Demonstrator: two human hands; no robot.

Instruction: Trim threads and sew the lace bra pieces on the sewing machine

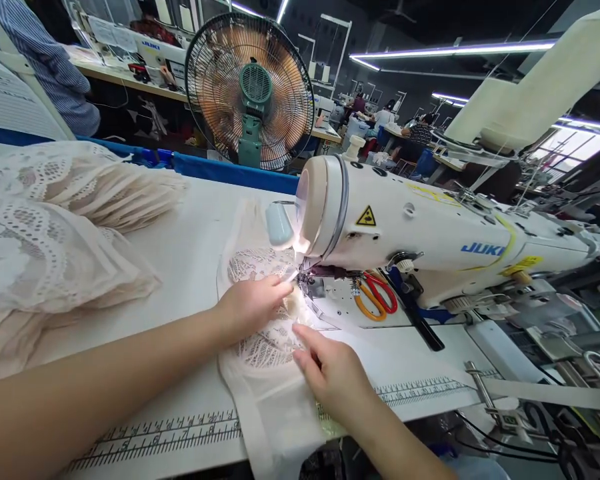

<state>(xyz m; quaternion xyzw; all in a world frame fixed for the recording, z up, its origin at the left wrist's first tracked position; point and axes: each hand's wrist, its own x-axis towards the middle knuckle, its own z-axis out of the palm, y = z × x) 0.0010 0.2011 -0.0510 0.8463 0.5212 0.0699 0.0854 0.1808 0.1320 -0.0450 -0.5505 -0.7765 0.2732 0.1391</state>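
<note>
A pale cream garment with lace panels [265, 350] lies across the table and under the needle area of a white JUKI sewing machine [390, 220]. My left hand [255, 303] is closed on the cloth just left of the presser foot [307, 277], thumb and fingers pinched together. Nearer the table's front edge, my right hand [333, 373] pinches the lace between thumb and forefinger. The lower part of the garment hangs over the front edge. A small lamp [279, 223] lights the needle area.
A heap of cream lace pieces [70, 227] covers the table's left side. Scissors with red and orange handles [375, 300] and a black-handled tool [423, 323] lie beneath the machine arm. A large fan [250, 90] stands behind the table. Other people sit at machines farther back.
</note>
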